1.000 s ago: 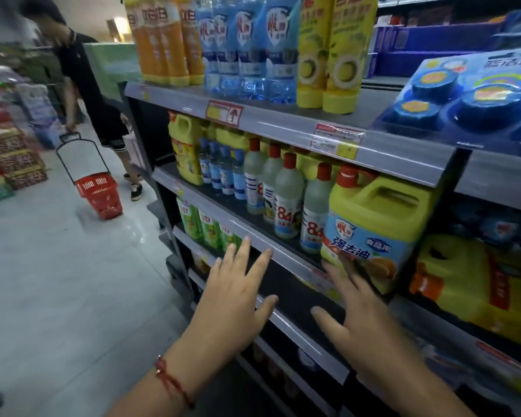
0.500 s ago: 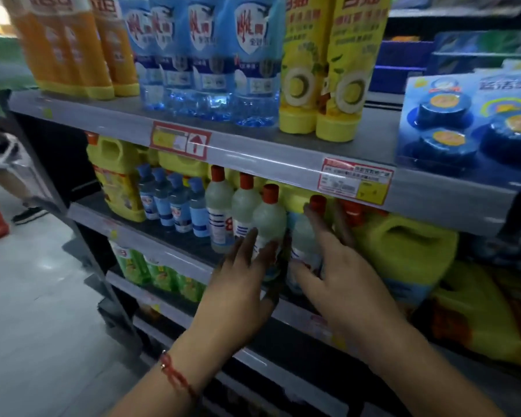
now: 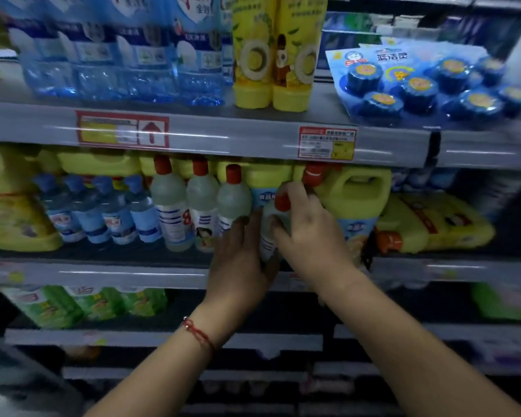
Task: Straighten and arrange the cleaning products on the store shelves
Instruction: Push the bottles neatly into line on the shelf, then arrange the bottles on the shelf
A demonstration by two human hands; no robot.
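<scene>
On the middle shelf [image 3: 103,273] stands a row of pale bottles with red caps [image 3: 200,206]. The rightmost one, a red-capped bottle [image 3: 269,233], is between both my hands. My left hand [image 3: 241,260] holds its lower body from the left. My right hand [image 3: 307,233] grips its neck and shoulder from the right, thumb beside the cap. Most of that bottle is hidden by my fingers. A yellow jug [image 3: 355,197] stands just behind my right hand.
Small blue bottles [image 3: 103,209] stand left of the red-capped row, with yellow jugs behind. A yellow jug [image 3: 433,224] lies on its side at the right. Above are blue bottles [image 3: 127,55], yellow tubes [image 3: 274,55] and a blue blister pack [image 3: 415,82]. Green packs [image 3: 82,305] sit below.
The view has closed in on the shelf. Both hands moved forward from open air onto the rightmost red-capped bottle and now hold it.
</scene>
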